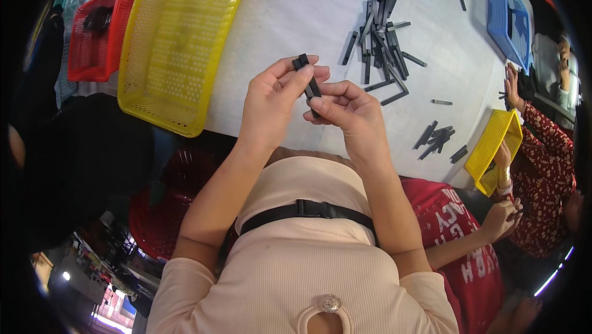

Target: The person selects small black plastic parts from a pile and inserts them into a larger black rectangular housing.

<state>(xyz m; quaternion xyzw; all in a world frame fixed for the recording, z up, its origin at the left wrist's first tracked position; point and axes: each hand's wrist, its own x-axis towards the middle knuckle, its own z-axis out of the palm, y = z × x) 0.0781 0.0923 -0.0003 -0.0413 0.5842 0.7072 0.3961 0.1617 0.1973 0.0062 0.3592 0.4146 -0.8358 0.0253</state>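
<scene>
Between my two hands, above the near edge of the white table (271, 32), is a small black bar-shaped part (311, 89), tilted with its top end leaning left. My left hand (277, 90) pinches its upper end between thumb and fingers. The lower end sits in the grip of my right hand (351, 109), thumb on top. Fingers cover some of the part, so I cannot tell whether it is one piece or two put together. Beyond my right hand lies a loose heap of similar black bars (385, 44).
A big yellow basket (213, 57) stands at the left, beside a red basket (74, 57). At the right are a blue basket (496, 20) and a smaller yellow basket (484, 146), near co-workers' hands (504, 156). A small group of black bars (438, 138) lies nearer me.
</scene>
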